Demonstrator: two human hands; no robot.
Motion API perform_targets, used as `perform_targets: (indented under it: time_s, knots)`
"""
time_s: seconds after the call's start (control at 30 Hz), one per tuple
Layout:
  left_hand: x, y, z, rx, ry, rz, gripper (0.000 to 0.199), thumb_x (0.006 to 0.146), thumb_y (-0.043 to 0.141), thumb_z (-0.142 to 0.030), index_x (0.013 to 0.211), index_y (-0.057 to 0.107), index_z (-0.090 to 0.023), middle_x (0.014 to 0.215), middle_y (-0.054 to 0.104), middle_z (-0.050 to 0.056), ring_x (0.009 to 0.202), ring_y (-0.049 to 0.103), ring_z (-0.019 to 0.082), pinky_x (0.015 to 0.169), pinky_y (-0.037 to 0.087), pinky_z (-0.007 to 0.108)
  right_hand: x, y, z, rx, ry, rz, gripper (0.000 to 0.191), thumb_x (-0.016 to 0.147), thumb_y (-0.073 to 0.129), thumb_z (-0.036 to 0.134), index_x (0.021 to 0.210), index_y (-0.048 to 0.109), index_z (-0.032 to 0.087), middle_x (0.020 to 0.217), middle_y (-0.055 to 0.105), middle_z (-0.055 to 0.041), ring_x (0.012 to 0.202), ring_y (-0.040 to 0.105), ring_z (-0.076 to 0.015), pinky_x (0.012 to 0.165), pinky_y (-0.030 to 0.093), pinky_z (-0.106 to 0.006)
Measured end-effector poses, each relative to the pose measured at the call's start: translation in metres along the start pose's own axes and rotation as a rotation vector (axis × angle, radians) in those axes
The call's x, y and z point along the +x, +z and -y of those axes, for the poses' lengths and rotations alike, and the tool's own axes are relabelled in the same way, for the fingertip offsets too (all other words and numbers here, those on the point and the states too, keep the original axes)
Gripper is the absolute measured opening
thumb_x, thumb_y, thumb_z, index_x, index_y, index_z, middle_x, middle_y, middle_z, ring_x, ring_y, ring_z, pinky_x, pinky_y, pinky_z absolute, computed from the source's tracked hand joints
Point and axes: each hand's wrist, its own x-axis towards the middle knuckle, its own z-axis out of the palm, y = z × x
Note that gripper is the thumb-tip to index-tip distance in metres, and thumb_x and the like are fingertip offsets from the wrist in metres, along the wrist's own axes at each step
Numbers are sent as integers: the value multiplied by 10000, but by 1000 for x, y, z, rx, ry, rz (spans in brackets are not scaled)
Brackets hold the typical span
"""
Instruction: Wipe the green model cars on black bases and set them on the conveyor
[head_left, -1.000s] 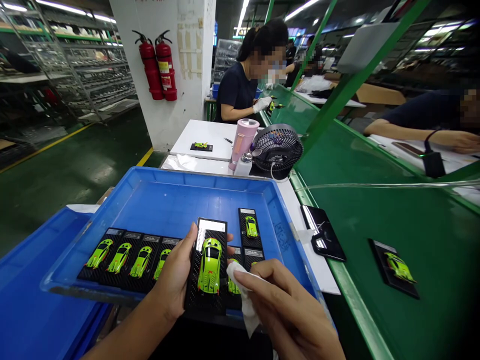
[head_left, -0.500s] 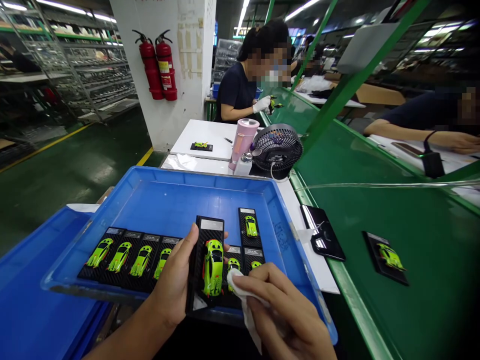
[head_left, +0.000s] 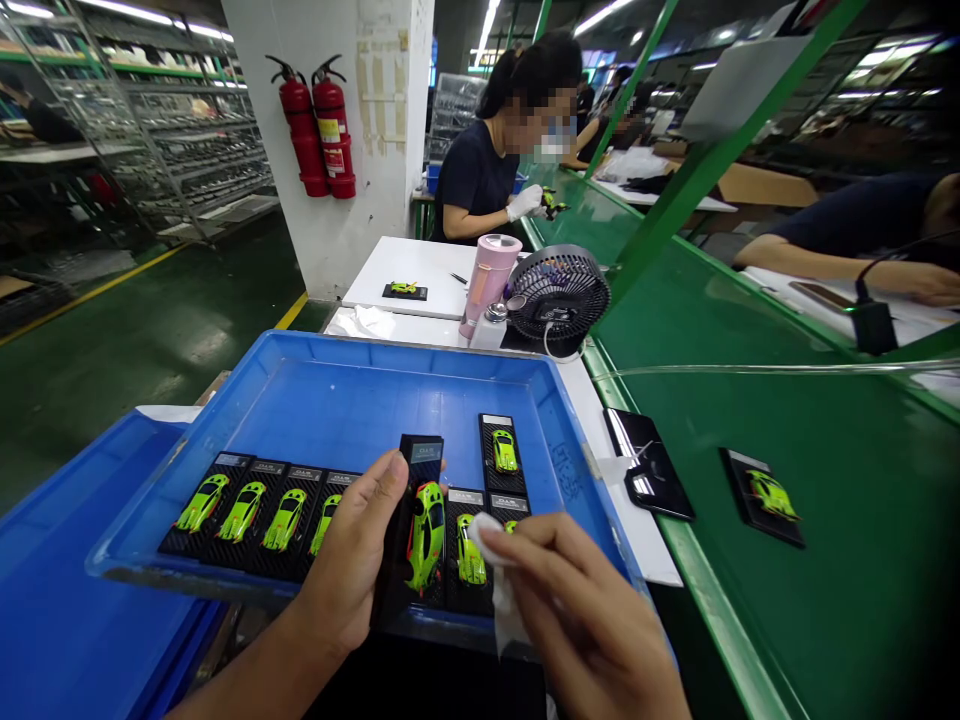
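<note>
held model car [head_left: 427, 540]: bright green, dark windows, mounted on a black base [head_left: 426, 452] with a small label plate [head_left: 427, 453] at its far end. position: raised over the near part of the blue tray [head_left: 352, 385], tilted, one flank of the car turned to view.

left hand [head_left: 356, 550]: closed on the base, thumb at the left edge near the label end, a fingertip showing past the opposite edge. right hand [head_left: 585, 600]: pinching a white cloth [head_left: 491, 535] between thumb and fingers, a loose end hanging; the cloth is apart from the held car.

handling, as judged: light enough for one hand. base appears stiff and flat, and is probably the sturdiest part. car body is glossy, so likely slippery and quick to take fingermarks; its small end parts are presumably fragile. recommended hold: the long edges of the base, clear of the bodywork and label. pressure on the roof is to be avoided. cloth seems soft and limp, best kept bunched at the fingertips.

surroundings: other models [head_left: 504, 450] sit in the tray on similar bases; a careless dip could knock them. one further model [head_left: 772, 494] rests on the green belt [head_left: 862, 440] at the right.
</note>
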Motion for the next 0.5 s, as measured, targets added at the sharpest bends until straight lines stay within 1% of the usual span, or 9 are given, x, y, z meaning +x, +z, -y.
perform_targets:
  time_s: [0.07,0.17,0.23,0.33,0.4,0.5]
  knots:
    - [1,-3,0,11,-108,39,383,832,594,-448,1034,672,-132,781,736,83,659,691,171,580,529,229,8,-7,-3,-22,25,-60,421,908,443,27,1271,547,213,912,536,-63,747,563,-131,587,494,-232]
    - [0,-9,1,38,-267,137,420,857,537,-472,993,686,-103,771,737,119,609,691,179,532,521,230,18,-13,-7,-106,-20,-57,435,911,454,36,1290,535,233,944,539,-73,761,554,-145,609,494,-264]
    - [-2,-12,3,56,-318,204,441,864,516,-485,970,689,-94,767,735,131,596,689,179,532,520,229,24,-12,-8,-155,-69,-2,440,911,434,32,1291,531,233,955,530,-78,768,547,-147,628,494,-274]
    - [-5,-15,4,86,-340,267,430,875,494,-478,961,686,-103,714,727,118,541,672,166,522,517,227,30,-9,-8,-238,-136,132,445,906,398,38,1293,513,225,968,512,-87,785,538,-161,622,491,-279]
    - [-5,-15,2,106,-357,296,420,886,479,-466,951,688,-108,691,722,110,518,663,159,513,512,225,30,-8,-8,-309,-150,213,454,892,390,38,1292,504,218,964,502,-93,777,528,-174,604,487,-287]
    - [-5,-16,-3,132,-373,316,450,900,447,-460,922,694,-84,703,719,127,536,672,166,527,509,226,25,-14,-10,-359,-138,275,474,876,370,17,1280,506,225,962,490,-91,777,523,-179,607,480,-292]
